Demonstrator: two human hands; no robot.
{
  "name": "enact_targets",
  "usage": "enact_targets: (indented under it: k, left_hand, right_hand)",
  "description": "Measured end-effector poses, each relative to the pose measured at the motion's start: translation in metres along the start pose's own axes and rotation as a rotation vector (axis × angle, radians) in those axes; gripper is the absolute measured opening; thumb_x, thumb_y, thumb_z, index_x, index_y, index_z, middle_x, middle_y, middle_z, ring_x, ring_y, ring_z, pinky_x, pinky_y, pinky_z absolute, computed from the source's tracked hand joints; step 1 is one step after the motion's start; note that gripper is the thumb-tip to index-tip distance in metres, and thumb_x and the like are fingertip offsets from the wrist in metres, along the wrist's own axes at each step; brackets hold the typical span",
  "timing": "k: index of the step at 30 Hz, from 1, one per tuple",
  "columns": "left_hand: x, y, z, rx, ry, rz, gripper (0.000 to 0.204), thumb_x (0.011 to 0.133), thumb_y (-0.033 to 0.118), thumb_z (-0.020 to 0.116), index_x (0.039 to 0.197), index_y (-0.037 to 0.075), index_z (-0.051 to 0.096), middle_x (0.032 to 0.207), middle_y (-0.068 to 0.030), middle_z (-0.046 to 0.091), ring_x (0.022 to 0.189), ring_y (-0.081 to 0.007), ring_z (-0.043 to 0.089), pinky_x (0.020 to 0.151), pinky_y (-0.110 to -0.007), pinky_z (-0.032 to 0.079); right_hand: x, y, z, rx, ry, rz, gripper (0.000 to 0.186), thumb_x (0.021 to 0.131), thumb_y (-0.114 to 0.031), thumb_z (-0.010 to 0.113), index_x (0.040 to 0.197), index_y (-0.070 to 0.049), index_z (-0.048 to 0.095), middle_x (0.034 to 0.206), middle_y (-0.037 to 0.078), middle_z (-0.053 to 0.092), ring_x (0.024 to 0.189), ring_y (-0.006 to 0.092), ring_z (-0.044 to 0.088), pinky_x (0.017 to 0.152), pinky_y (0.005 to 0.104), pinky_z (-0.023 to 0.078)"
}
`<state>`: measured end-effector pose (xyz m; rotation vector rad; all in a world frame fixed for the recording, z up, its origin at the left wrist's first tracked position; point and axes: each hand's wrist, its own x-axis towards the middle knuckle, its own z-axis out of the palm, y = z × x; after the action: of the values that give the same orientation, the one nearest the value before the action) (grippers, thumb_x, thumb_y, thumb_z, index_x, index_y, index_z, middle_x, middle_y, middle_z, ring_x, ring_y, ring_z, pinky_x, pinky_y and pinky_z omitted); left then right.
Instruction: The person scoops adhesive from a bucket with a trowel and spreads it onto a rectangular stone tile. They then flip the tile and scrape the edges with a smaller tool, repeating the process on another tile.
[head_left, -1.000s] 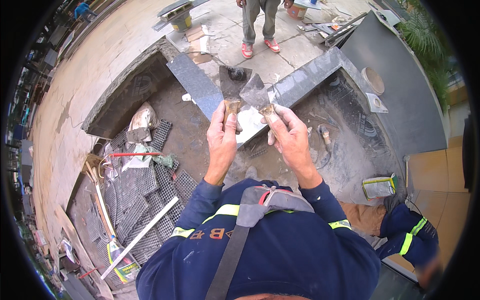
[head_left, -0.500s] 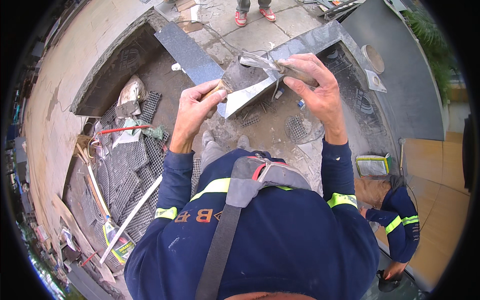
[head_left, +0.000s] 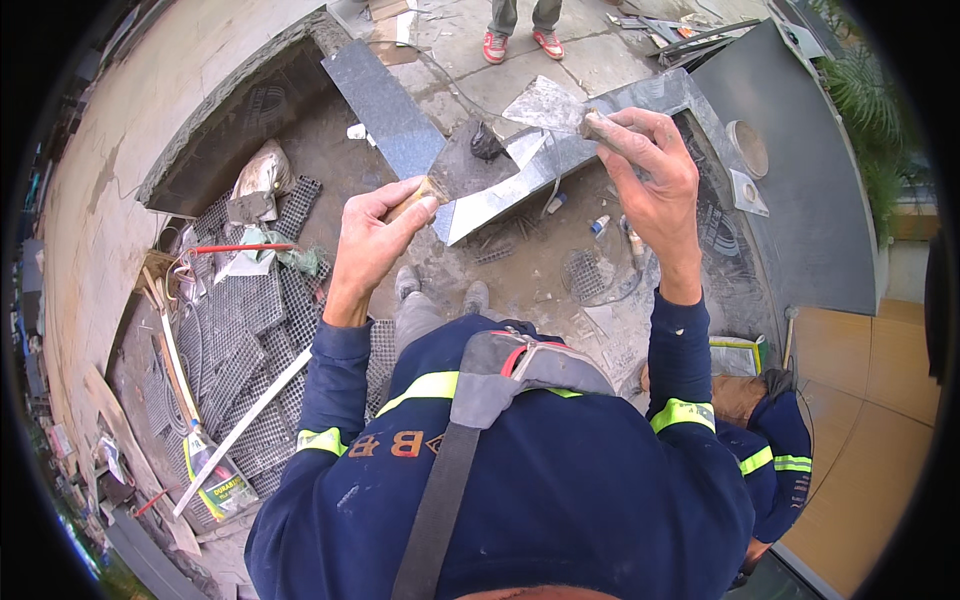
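My left hand [head_left: 378, 230] is closed round the short wooden handle of a putty knife with a broad dark-grey blade [head_left: 468, 172]. Toward that blade's far edge sits a small black lump [head_left: 487, 142], perhaps paste. Raised a little farther off, my right hand [head_left: 655, 170] grips the handle of a second scraper [head_left: 545, 106], whose wide blade is pale and smeared and points left. The two blades are apart. Below them is an L-shaped run of grey speckled stone slabs [head_left: 385, 100].
Black plastic grid mats [head_left: 240, 330] lie piled at left with a red rod [head_left: 240, 247] and a sack [head_left: 265, 180]. A person in red shoes [head_left: 495, 46] stands at the far side. Another person [head_left: 770, 450] crouches at right, near a round lid [head_left: 748, 148] and dark panel [head_left: 790, 160].
The right scraper has drawn away from the left blade and turned its pale face into view. The black lump now shows on the left blade. The crouching person has shifted lower in view.
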<state>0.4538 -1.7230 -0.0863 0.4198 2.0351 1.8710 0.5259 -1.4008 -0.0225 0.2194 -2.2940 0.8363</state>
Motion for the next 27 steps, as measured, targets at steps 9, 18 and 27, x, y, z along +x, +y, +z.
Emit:
enact_targets:
  k: [9,18,27]
  left_hand:
    - [0.0,0.003,0.009,0.268,0.075,0.103,0.039,0.095,0.018,0.08,0.126,-0.005,0.077,0.102,-0.0093,0.081,0.092,-0.0109,0.071,0.085,-0.028,0.057]
    - [0.004,-0.004,0.009,0.283,0.15,0.094,0.037,0.091,0.021,0.08,0.121,-0.001,0.079,0.098,-0.0161,0.083,0.086,-0.0148,0.076,0.081,-0.031,0.058]
    - [0.013,-0.001,0.009,0.253,0.111,0.019,0.038,0.09,0.022,0.079,0.119,-0.002,0.079,0.094,-0.0145,0.082,0.082,-0.0129,0.073,0.079,-0.03,0.057]
  right_hand:
    - [0.013,-0.032,0.006,-0.341,-0.233,-0.061,0.031,0.083,-0.002,0.073,0.106,-0.02,0.084,0.103,0.001,0.074,0.088,0.0245,0.072,0.071,0.0386,0.058]
    - [0.021,-0.035,0.006,-0.335,-0.269,-0.104,0.027,0.084,-0.003,0.072,0.101,-0.02,0.084,0.101,0.001,0.074,0.089,0.0244,0.073,0.071,0.0381,0.057]
    - [0.017,-0.039,0.004,-0.311,-0.221,-0.018,0.026,0.087,-0.003,0.07,0.103,-0.019,0.084,0.103,0.002,0.075,0.092,0.0266,0.073,0.073,0.04,0.058]
